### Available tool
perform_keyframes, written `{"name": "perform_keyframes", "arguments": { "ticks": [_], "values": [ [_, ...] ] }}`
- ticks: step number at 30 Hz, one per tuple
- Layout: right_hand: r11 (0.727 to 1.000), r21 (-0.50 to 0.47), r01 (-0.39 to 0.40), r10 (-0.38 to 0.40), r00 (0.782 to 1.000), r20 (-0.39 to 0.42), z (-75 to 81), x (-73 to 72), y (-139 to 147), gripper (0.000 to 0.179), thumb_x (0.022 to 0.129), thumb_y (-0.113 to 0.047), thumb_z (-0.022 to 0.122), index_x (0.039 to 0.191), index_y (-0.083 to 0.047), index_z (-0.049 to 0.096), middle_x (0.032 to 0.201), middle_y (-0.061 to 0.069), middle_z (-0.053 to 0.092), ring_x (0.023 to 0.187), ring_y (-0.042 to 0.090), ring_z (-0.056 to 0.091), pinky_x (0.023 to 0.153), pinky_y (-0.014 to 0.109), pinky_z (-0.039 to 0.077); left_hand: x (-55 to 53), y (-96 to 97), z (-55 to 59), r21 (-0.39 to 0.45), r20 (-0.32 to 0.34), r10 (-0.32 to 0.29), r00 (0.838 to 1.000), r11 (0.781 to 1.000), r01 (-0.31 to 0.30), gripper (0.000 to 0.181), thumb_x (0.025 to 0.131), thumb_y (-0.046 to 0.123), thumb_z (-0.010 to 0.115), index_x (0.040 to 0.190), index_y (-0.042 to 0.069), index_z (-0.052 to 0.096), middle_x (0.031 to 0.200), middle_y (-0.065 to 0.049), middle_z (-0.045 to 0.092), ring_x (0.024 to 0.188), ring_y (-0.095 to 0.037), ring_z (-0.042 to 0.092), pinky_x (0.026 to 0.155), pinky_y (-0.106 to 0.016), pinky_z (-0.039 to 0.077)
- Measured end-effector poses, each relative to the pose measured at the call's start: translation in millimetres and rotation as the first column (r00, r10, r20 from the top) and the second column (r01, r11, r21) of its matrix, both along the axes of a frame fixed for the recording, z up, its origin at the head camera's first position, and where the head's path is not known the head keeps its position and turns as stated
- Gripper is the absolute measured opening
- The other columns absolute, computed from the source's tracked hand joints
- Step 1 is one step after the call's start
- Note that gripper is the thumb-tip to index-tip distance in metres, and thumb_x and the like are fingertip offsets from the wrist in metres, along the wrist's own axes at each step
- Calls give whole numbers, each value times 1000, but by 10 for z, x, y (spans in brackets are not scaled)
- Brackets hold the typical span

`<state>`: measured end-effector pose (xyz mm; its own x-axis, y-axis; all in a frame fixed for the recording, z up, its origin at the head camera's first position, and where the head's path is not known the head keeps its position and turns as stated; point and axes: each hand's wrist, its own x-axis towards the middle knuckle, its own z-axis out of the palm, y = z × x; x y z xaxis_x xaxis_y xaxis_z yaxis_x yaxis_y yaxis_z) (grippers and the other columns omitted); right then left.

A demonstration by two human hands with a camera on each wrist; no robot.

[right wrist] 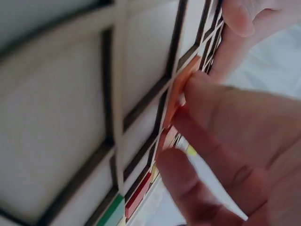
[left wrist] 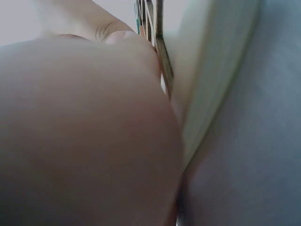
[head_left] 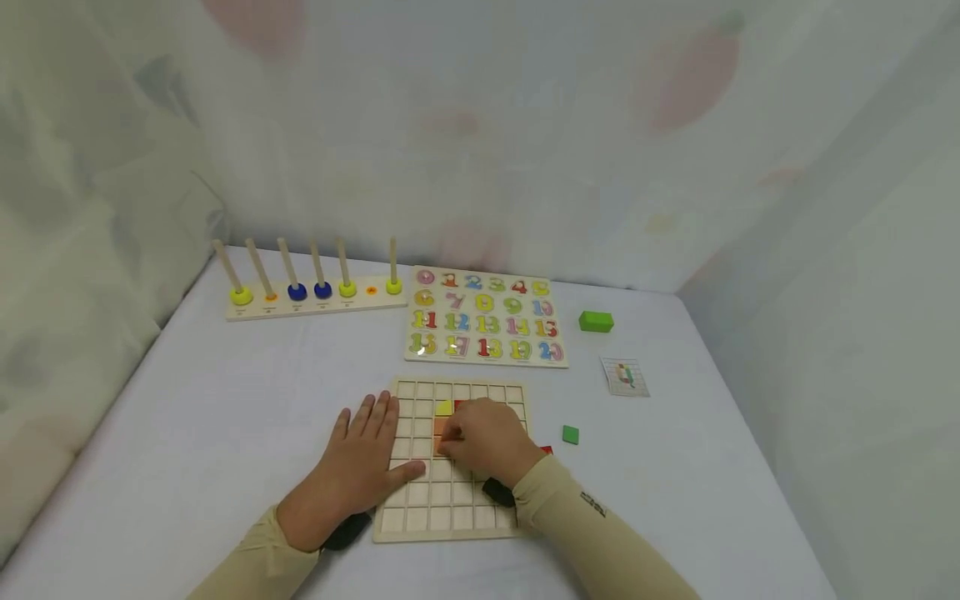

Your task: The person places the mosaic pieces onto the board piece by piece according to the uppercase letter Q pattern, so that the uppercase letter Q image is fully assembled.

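"Sleeves (head_left: 611, 533) lay nearest, along the bottom of the head view. And beyond?"
"The left hand (head_left: 352, 467) spread flat, thumb over the grid board (head_left: 450, 536); the right hand (head_left: 491, 442) pinched an orange tile (right wrist: 176, 96) on it, lower centre."
"Handling?"
"Probably light, stiff, best gripped by opposite edges. Ridges hemmed the cells; the tabletop (head_left: 697, 508) left room at lower right."

Soft, even light bathed the white tabletop (head_left: 225, 400), glints sparking off the multicoloured wooden number board (head_left: 498, 312)! Left wrist: the bare left grip (left wrist: 89, 127) loomed dim, blurred! Right wrist: the pale wooden grid board (right wrist: 117, 84) smeared up close!
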<state>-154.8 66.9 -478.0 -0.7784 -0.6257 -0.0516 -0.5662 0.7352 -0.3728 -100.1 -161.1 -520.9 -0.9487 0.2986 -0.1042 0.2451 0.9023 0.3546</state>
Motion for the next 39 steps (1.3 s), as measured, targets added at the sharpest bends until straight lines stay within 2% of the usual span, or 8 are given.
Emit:
{"name": "perform_keyframes", "arguments": {
  "ticks": [3,8,12,17,21,25,31,39],
  "values": [
    [999,46,-16,20,996,-82,-13,4,27,13,92,-34,87,81,-29,82,78,-19,65,72,1,56,61,23,48,-5,22,86,4,44,-2,999,1000,2,114,99,74,57,165,-11,20,172,-30,17,159,-51,12,123,-71,8],
    [999,26,-30,32,994,-101,126,53,223,18,101,-37,77,109,-23,85,104,-11,75,91,7,69,76,29,57,-1,20,104,-1,61,1,998,1000,-1,115,99,76,55,165,-11,19,172,-31,16,159,-51,11,122,-71,7],
    [992,-51,114,-117,992,-55,279,71,636,21,103,-34,74,117,-21,83,107,-12,74,92,11,68,78,34,57,-4,25,138,4,65,-1,998,1000,1,116,98,74,59,165,-11,19,172,-32,16,158,-52,12,122,-72,7],
    [920,-97,381,-381,924,12,276,55,1286,21,103,-27,74,120,-18,82,108,-11,72,91,16,63,75,37,55,-10,25,168,25,51,-3,999,1000,2,116,98,74,59,165,-12,20,172,-32,16,158,-52,12,122,-72,7],
    [878,-29,479,-477,877,59,141,82,1657,23,101,-23,76,123,-18,81,119,-5,74,104,22,67,85,45,59,-15,17,182,20,32,-7,999,1000,6,116,98,73,60,164,-13,20,171,-33,18,157,-53,14,121,-73,9],
    [897,15,441,-441,895,67,-10,125,1763,27,95,-20,84,121,-17,82,122,-3,73,114,27,68,95,51,58,-5,13,217,4,44,1,999,1000,-1,113,99,69,63,164,-12,20,171,-32,17,158,-53,14,121,-73,10],
    [936,37,351,-346,933,-100,-137,82,1675,17,89,-17,89,105,-14,84,110,-1,77,108,23,70,95,43,58,1,-3,163,-5,53,7,999,1000,-6,113,99,70,62,165,-12,18,172,-32,17,158,-53,14,121,-74,10],
    [951,35,308,-302,945,-125,57,85,1418,12,88,-20,90,96,-15,83,101,-3,78,103,20,72,92,41,60,-5,-2,39,71,24,-7,1000,997,5,118,97,78,55,164,-13,20,171,-34,18,157,-54,13,120,-75,6]
  ]
}}
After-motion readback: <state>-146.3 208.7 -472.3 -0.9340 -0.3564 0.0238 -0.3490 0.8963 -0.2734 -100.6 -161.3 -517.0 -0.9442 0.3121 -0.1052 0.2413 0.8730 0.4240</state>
